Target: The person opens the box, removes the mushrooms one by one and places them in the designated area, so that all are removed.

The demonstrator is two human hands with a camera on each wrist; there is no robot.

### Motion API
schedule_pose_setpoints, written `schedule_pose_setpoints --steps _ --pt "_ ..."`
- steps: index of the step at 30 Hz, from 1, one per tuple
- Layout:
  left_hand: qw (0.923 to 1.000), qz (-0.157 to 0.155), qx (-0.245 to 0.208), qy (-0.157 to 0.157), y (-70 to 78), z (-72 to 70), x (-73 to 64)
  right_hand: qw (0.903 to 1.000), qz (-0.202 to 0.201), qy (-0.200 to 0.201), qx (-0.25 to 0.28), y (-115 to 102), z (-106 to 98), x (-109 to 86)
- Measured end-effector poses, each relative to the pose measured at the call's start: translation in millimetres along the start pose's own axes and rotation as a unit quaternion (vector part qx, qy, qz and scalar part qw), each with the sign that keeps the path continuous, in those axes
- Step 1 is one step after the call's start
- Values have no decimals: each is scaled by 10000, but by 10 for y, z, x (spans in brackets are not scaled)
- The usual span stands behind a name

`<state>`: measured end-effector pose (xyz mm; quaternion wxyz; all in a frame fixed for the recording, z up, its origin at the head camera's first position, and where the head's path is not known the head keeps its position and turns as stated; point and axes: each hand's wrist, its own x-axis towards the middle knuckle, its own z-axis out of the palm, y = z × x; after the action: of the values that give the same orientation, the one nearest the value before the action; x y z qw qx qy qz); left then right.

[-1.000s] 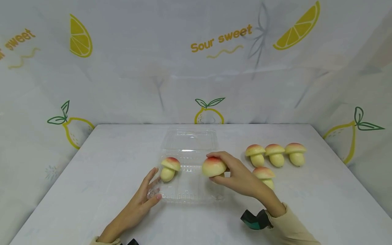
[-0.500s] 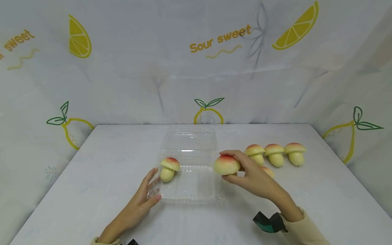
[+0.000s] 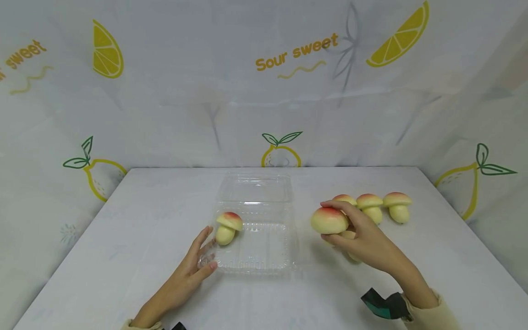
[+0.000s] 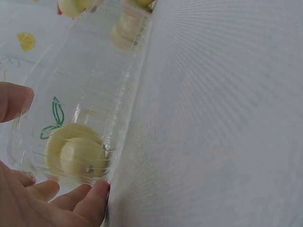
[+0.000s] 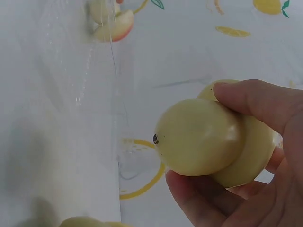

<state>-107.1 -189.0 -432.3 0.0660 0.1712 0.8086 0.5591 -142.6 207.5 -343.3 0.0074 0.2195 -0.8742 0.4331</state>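
Note:
A pale yellow toy mushroom [image 3: 329,221] with a reddish cap top is pinched between the thumb and fingers of my right hand [image 3: 367,240], held above the table right of a clear plastic container [image 3: 257,266]. In the right wrist view, the rounded stem end of this toy mushroom [image 5: 196,137] faces the camera. My left hand [image 3: 185,272] rests spread against the container's left end, thumb at the front corner. Inside, at the left, lies another toy mushroom [image 3: 229,222], seen through the plastic in the left wrist view.
Three toy mushrooms [image 3: 397,207] stand in a row at the back right, the leftmost partly covered by my right hand. One more is mostly hidden beneath that hand. The container's lid [image 3: 255,188] lies folded back. A lemon-printed cloth [image 3: 185,114] hangs behind the white table [image 3: 165,206].
My right hand has moved right with the toy mushroom, from over the container's right side to beyond its edge. The left hand and the container have stayed put.

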Motion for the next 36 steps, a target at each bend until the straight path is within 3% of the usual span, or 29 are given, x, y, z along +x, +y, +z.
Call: schedule_pose_setpoints --steps 6,16,25,36 --pt "10000 6 -16 -3 -3 0 -2 10000 21 40 42 62 -113 -86" --pt "9999 -139 -77 4 -16 4 -1 9982 93 362 -458 143 -302 -223" --pt "9999 -114 -30 -16 -1 5 5 9973 86 333 -643 256 -414 -271" --pt "10000 63 -13 -48 -16 -1 8 9931 514 123 -1043 409 -641 -341"
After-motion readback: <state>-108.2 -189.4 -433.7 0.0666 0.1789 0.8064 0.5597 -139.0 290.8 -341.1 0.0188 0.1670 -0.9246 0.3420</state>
